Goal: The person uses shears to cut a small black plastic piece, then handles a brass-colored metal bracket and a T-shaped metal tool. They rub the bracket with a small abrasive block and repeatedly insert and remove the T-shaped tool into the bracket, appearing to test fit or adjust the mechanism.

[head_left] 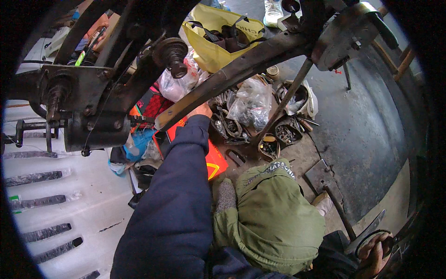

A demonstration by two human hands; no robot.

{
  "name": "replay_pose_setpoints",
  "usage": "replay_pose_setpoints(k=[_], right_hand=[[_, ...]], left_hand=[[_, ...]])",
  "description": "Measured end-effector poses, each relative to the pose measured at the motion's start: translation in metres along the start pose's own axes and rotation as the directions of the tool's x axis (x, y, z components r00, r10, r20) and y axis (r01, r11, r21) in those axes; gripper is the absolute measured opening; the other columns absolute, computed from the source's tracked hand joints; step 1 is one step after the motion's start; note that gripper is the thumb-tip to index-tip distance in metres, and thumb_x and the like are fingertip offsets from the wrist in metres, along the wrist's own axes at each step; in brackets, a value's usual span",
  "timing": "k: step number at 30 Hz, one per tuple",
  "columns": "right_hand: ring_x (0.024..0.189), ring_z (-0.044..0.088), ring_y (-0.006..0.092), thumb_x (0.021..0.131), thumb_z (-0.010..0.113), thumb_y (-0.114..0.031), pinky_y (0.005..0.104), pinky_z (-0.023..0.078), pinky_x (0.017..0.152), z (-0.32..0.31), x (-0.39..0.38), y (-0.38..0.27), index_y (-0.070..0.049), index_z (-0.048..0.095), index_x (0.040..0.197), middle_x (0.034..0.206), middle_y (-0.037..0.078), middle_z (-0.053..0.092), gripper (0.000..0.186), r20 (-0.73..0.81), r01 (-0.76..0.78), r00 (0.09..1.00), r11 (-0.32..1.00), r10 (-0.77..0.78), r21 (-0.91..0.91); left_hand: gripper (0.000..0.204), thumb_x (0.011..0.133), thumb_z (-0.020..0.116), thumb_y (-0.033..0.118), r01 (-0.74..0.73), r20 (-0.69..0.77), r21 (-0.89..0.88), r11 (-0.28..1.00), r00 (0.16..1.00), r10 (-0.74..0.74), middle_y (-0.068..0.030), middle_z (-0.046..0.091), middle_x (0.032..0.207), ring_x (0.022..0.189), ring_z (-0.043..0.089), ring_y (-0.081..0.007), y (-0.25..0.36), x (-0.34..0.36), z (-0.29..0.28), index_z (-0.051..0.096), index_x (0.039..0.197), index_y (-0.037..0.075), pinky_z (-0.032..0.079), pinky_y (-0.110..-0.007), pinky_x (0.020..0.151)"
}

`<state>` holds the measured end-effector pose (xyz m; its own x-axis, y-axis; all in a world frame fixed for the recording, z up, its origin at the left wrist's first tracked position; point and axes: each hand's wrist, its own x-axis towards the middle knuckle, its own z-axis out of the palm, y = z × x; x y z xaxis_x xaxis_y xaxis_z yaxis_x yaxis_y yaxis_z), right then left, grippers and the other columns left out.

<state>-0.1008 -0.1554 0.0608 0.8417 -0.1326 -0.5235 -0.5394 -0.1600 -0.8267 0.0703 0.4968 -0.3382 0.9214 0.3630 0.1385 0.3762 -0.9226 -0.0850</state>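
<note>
My left arm, in a dark blue sleeve, reaches forward past an orange-red box (215, 160). Only the back of my left hand (201, 110) shows, beside a dark pouch of small parts (232, 126) and below the machine's long metal arm (241, 63). Its fingers are hidden, so I cannot tell what they touch. Down at the right edge, my right hand (373, 255) is closed round a black loop-shaped handle (364, 241). A grey blade-like piece (371, 226) lies close to it. Green cloth (278, 221) with lettering covers my lap.
A black cast-metal machine (95, 128) with a round wheel (346, 39) spans the upper view. Behind it stands a yellow bag (216, 49). Clear plastic bags (253, 102) and tins of hardware (288, 131) crowd the floor. At upper left another person's hand (96, 29) holds a slim device.
</note>
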Motion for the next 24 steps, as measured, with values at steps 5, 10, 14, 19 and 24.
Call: replay_pose_setpoints(k=[5,10,14,19,24], right_hand=[[0.082,0.061,0.0275,0.103,0.056,0.001,0.0402,0.053,0.069,-0.027,-0.001,0.032,0.009,0.064,0.117,0.100,0.017,0.063,0.018,0.138,0.453,0.890,0.805,-0.435,-0.383],[0.096,0.065,0.0299,0.102,0.067,-0.008,0.0419,0.057,0.081,-0.045,-0.011,0.049,0.005,0.060,0.136,0.121,0.022,0.065,0.037,0.045,0.333,0.942,0.916,-0.331,-0.225],[0.088,0.065,0.0194,0.101,0.067,-0.011,0.0311,0.056,0.078,-0.038,-0.010,0.036,0.001,0.051,0.145,0.125,0.019,0.064,0.048,-0.002,0.125,0.992,0.976,-0.127,0.178],[0.068,0.057,0.0132,0.105,0.054,-0.014,0.0245,0.047,0.059,-0.002,-0.012,0.026,-0.007,0.054,0.125,0.091,0.007,0.061,0.021,-0.243,0.192,0.959,0.962,-0.143,0.193],[0.067,0.055,0.0124,0.104,0.057,-0.016,0.0247,0.045,0.058,0.018,-0.013,0.022,-0.009,0.056,0.121,0.088,0.006,0.060,0.019,-0.216,0.299,0.945,0.912,-0.243,0.280]], left_hand=[[0.041,0.097,0.065,0.024,0.035,-0.015,0.003,0.999,0.999,-0.035,-0.0145,0.064,0.131,0.113,0.070,-0.0398,0.004,0.002,-0.004,0.070,0.135,0.036,0.059,-0.051,0.092],[0.033,0.096,0.066,0.023,0.060,-0.132,-0.184,0.981,0.988,-0.085,-0.0143,0.070,0.120,0.106,0.072,-0.0360,0.001,-0.009,-0.022,0.074,0.128,0.026,0.058,-0.046,0.090],[0.026,0.094,0.068,0.020,0.140,0.060,-0.591,0.795,0.990,-0.130,-0.0102,0.072,0.090,0.087,0.072,-0.0250,0.006,-0.034,-0.079,0.076,0.118,0.014,0.056,-0.038,0.082],[0.014,0.097,0.069,0.016,0.183,0.209,-0.812,0.554,0.978,-0.016,-0.0068,0.072,0.086,0.081,0.068,-0.0169,0.041,-0.102,-0.194,0.074,0.105,0.006,0.055,-0.035,0.078],[0.015,0.100,0.064,0.015,-0.020,0.061,-0.973,0.231,0.940,0.337,-0.0058,0.072,0.101,0.096,0.067,-0.0164,0.100,-0.188,-0.328,0.072,0.107,0.004,0.054,-0.034,0.086]])
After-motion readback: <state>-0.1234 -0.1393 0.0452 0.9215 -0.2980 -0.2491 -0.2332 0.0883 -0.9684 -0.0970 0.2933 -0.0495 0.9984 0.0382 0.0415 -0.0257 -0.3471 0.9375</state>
